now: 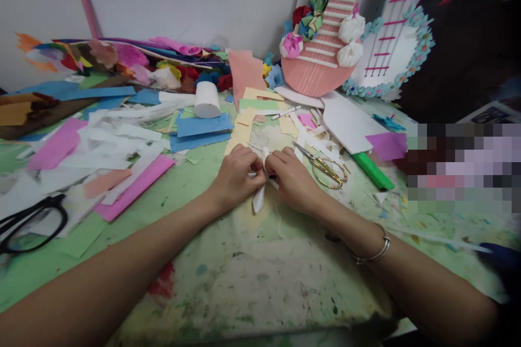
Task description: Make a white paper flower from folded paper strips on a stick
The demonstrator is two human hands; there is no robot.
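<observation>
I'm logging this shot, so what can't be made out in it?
Head view:
White paper: middle hidden by left hand and right hand.
Black looped object: cut off by left edge.
Peach instrument: neck cut off by top edge.
Pixelated patch: whatever lies behind is masked.

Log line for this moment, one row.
left hand: pinching white paper | right hand: pinching white paper | gold scissors: on table, beside right hand

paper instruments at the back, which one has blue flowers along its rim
The white-bodied instrument on the right, edged with small pale-blue flowers. The pink-bodied instrument on its left carries larger white and pink blooms instead.
</observation>
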